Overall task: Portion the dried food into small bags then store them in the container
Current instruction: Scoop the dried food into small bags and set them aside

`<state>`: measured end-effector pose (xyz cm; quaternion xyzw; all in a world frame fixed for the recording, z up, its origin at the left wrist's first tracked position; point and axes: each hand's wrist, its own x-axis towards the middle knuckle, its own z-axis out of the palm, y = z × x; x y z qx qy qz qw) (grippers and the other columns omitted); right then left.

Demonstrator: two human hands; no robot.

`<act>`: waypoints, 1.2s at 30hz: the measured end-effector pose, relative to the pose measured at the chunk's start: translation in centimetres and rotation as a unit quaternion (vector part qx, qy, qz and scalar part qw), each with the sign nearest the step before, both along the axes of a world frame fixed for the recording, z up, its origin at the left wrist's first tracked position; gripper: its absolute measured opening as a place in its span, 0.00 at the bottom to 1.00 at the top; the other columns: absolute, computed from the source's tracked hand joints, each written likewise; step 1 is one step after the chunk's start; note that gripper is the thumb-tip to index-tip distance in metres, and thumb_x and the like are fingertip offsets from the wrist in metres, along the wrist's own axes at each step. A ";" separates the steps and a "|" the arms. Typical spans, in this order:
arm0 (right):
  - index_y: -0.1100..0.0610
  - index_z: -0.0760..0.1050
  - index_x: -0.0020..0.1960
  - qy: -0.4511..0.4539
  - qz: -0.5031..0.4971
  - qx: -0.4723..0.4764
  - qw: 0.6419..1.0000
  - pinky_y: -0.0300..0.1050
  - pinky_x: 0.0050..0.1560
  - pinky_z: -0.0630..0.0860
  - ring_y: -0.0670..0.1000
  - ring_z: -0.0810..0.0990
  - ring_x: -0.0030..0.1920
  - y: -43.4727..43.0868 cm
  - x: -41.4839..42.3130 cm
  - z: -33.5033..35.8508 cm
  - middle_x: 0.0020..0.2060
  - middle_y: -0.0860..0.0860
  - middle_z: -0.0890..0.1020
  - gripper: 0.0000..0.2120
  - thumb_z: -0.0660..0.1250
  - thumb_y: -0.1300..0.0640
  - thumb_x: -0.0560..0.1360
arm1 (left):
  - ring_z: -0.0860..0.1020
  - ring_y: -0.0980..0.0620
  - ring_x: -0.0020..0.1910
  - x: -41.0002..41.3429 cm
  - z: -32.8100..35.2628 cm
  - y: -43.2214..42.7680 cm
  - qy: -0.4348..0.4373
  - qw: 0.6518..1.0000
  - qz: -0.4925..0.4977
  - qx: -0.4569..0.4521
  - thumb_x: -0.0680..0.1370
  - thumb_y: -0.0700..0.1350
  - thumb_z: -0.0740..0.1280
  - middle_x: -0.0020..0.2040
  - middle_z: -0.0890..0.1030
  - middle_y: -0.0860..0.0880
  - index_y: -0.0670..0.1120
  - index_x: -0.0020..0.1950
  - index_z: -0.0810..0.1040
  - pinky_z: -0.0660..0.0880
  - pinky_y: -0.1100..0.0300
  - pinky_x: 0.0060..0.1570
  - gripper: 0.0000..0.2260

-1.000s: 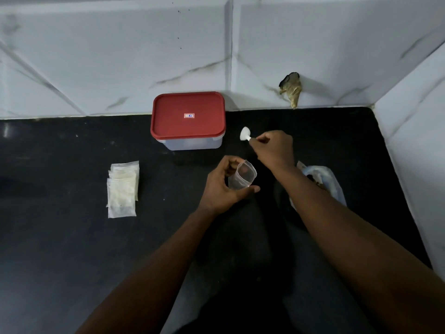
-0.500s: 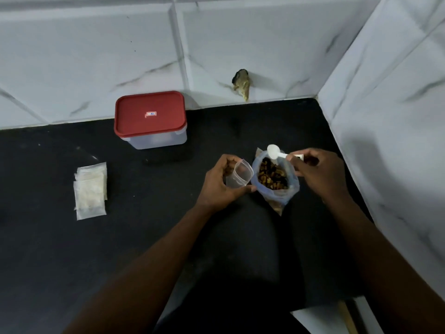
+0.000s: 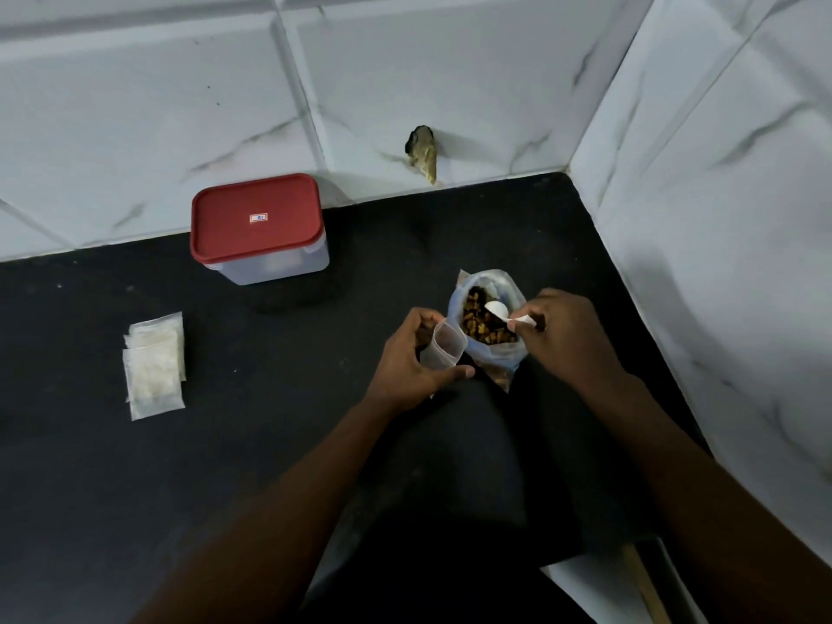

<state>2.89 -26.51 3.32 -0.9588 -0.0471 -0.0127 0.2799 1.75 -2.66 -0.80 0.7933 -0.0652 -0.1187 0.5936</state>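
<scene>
The only label in sight is a small sticker (image 3: 258, 217) in the middle of the red lid (image 3: 256, 218); it shows red, white and blue, but its writing is too small to read. The lid sits closed on a clear container (image 3: 274, 268) at the far side of the counter, just beside the wall. The left hand (image 3: 412, 358) holds a small bag (image 3: 443, 349), fingers and thumb curled round it and its mouth open. Touching it on the right stands the open food bag (image 3: 499, 355), with brown dried food (image 3: 481, 328) inside. The right hand (image 3: 567, 335) pinches the handle of a white spoon (image 3: 502, 313), whose bowl lies on the food inside the bag's mouth. Well to the left, a stack (image 3: 155, 364) of flat small bags with pale contents lies on the counter. The counter (image 3: 225, 466) is black and matt, with a few light specks. White marble-look tiles with grey veins cover the far wall (image 3: 135, 105) and the right wall (image 3: 720, 218), which meet in a corner. Low on the far wall a ragged hole (image 3: 423, 150) holds something dull brown.
</scene>
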 end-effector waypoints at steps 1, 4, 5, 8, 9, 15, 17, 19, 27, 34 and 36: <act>0.58 0.86 0.48 0.004 0.009 0.000 1.000 0.37 0.41 0.73 0.45 0.79 0.39 -0.1 0.0 0.2 0.41 0.51 0.82 0.04 0.74 0.60 0.74 | 0.81 0.60 0.58 0.0 -0.1 0.0 0.004 1.000 -0.004 0.001 0.68 0.46 0.83 0.58 0.81 0.55 0.50 0.62 0.73 0.80 0.64 0.52 0.27; 0.57 0.87 0.48 -0.003 0.010 0.015 1.000 0.34 0.42 0.74 0.44 0.80 0.39 -0.7 0.3 0.5 0.40 0.51 0.83 0.04 0.75 0.62 0.73 | 0.80 0.61 0.59 -0.1 -0.2 -0.2 0.016 1.000 -0.011 0.003 0.69 0.46 0.83 0.59 0.81 0.54 0.50 0.62 0.73 0.80 0.63 0.53 0.28; 0.57 0.86 0.48 -0.002 0.008 0.017 1.000 0.34 0.43 0.74 0.44 0.80 0.39 -0.6 0.4 0.5 0.41 0.51 0.84 0.04 0.75 0.62 0.73 | 0.81 0.60 0.59 -0.1 -0.3 -0.2 0.019 1.000 -0.011 0.000 0.69 0.45 0.83 0.59 0.81 0.54 0.49 0.62 0.73 0.80 0.63 0.54 0.27; 0.57 0.85 0.50 0.019 0.011 0.017 1.000 0.40 0.48 0.80 0.44 0.82 0.45 1.0 0.3 0.1 0.45 0.51 0.84 0.04 0.74 0.60 0.75 | 0.81 0.59 0.58 -0.2 -0.5 -0.3 0.018 1.000 -0.010 -0.008 0.69 0.44 0.83 0.58 0.82 0.53 0.47 0.62 0.73 0.80 0.63 0.54 0.27; 0.56 0.85 0.50 0.032 0.008 0.018 0.999 0.41 0.50 0.81 0.44 0.82 0.46 1.6 0.2 0.0 0.47 0.50 0.84 0.04 0.73 0.60 0.75 | 0.81 0.59 0.58 -0.2 -0.6 -0.4 0.017 1.000 -0.011 -0.009 0.69 0.44 0.83 0.58 0.82 0.53 0.47 0.62 0.73 0.80 0.63 0.54 0.27; 0.54 0.84 0.51 0.115 -0.048 0.008 0.992 0.27 0.42 0.71 0.36 0.79 0.41 1.4 0.0 0.4 0.44 0.44 0.83 0.05 0.72 0.60 0.77 | 0.82 0.56 0.59 -0.2 -0.8 -0.2 0.029 0.999 -0.008 -0.026 0.69 0.42 0.83 0.59 0.82 0.51 0.46 0.62 0.73 0.80 0.61 0.56 0.27; 0.54 0.85 0.51 0.111 -0.065 0.017 0.992 0.28 0.45 0.72 0.36 0.79 0.42 2.1 -0.1 0.1 0.47 0.46 0.85 0.05 0.72 0.60 0.77 | 0.82 0.55 0.60 -0.2 -0.8 -0.4 0.026 0.999 -0.009 -0.031 0.69 0.42 0.83 0.59 0.82 0.51 0.45 0.62 0.73 0.80 0.60 0.56 0.27; 0.54 0.85 0.51 0.130 -0.079 0.039 0.988 0.28 0.45 0.72 0.36 0.79 0.41 2.9 0.1 0.0 0.46 0.44 0.85 0.05 0.72 0.60 0.77 | 0.82 0.55 0.59 -0.1 -0.8 -0.7 0.025 0.999 -0.011 -0.033 0.69 0.41 0.83 0.58 0.82 0.52 0.44 0.62 0.73 0.80 0.61 0.56 0.27; 0.58 0.84 0.48 0.259 -0.225 0.234 0.910 0.38 0.34 0.76 0.47 0.81 0.33 1.7 0.0 0.0 0.38 0.54 0.86 0.03 0.73 0.58 0.76 | 0.82 0.57 0.59 -0.2 -1.0 -0.8 0.036 0.999 -0.011 -0.034 0.68 0.41 0.83 0.58 0.83 0.51 0.43 0.62 0.74 0.80 0.61 0.56 0.27; 0.59 0.83 0.47 0.300 -0.247 0.250 0.887 0.40 0.32 0.72 0.47 0.77 0.31 1.2 -0.1 0.1 0.39 0.54 0.86 0.06 0.72 0.56 0.77 | 0.82 0.56 0.59 0.0 -0.9 -0.6 0.035 0.999 -0.014 -0.022 0.68 0.43 0.83 0.58 0.83 0.52 0.46 0.61 0.74 0.81 0.59 0.56 0.27; 0.59 0.83 0.47 0.296 -0.257 0.250 0.886 0.41 0.32 0.72 0.48 0.77 0.31 1.6 -0.1 0.2 0.39 0.55 0.86 0.06 0.72 0.56 0.77 | 0.82 0.56 0.59 -0.1 -0.9 -0.7 0.034 0.999 -0.010 -0.022 0.68 0.42 0.83 0.58 0.83 0.51 0.45 0.62 0.74 0.81 0.59 0.56 0.27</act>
